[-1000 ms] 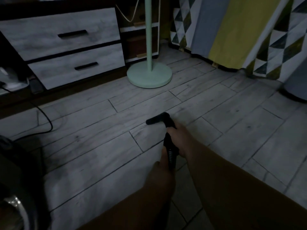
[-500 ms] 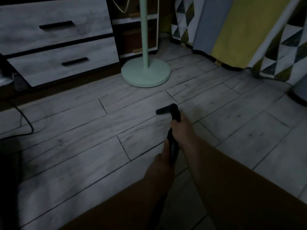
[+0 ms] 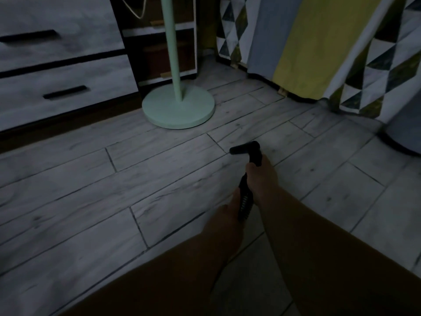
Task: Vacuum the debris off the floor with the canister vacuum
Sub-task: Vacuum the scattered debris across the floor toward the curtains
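Note:
The room is dim. A black vacuum nozzle (image 3: 246,148) with a bent tip points left, low over the grey wood-look floor (image 3: 114,197). My right hand (image 3: 262,179) grips the tube just behind the nozzle. The ribbed black hose (image 3: 245,204) runs back toward me, and my left hand (image 3: 227,215) holds it lower down. No debris shows up on the floor in this light. The canister is out of view.
A pale green floor-lamp base (image 3: 178,108) and its pole stand just beyond the nozzle. Grey drawers (image 3: 66,87) line the back left. A patterned curtain (image 3: 341,42) hangs at the back right, with a rounded grey object (image 3: 405,131) at the right edge.
The view has shifted forward and right: the lamp base is closer, and the cable and dark canister on the left have left the view. The nozzle has moved toward the lamp base.

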`<state>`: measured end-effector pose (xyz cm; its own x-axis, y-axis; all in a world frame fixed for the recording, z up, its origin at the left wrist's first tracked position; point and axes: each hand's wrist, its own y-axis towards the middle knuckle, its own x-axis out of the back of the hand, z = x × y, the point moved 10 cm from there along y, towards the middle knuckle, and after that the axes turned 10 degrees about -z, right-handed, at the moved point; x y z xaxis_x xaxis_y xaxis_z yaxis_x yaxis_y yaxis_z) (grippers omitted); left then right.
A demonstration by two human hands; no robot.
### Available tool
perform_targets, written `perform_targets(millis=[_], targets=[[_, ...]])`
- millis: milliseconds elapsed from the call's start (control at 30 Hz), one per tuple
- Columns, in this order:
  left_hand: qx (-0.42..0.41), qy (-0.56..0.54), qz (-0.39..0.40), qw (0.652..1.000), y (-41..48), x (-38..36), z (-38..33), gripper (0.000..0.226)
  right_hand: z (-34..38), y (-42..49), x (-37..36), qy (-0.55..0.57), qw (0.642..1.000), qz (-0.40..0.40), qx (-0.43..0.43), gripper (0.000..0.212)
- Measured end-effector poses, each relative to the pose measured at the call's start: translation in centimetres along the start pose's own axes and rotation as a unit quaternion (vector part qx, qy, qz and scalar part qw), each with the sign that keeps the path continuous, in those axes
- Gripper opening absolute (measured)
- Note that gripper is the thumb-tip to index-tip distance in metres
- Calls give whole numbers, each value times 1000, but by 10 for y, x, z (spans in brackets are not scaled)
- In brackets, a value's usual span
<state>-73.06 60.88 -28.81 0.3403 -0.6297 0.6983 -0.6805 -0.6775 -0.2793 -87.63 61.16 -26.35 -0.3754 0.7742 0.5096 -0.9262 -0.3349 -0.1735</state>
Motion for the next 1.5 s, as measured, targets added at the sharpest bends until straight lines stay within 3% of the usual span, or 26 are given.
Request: perform_targets(millis=[333, 567, 833, 1167, 1500], targets=[[10, 31, -53, 998, 29, 16, 25, 77, 9, 15, -42, 74, 997, 29, 16, 47], [8, 37, -41, 998, 54, 49, 39, 83, 40, 32, -83, 63, 996, 57, 24, 48], [36, 21, -28, 999, 66, 76, 47, 75, 58, 37, -108, 48, 997, 52, 7, 47], [42, 26, -92, 995, 6, 104, 87, 77, 74, -37, -147, 49, 991, 121, 27, 49], [111, -13, -119, 987, -82, 139, 150, 80, 83, -147, -199, -1, 977, 211, 16, 55]])
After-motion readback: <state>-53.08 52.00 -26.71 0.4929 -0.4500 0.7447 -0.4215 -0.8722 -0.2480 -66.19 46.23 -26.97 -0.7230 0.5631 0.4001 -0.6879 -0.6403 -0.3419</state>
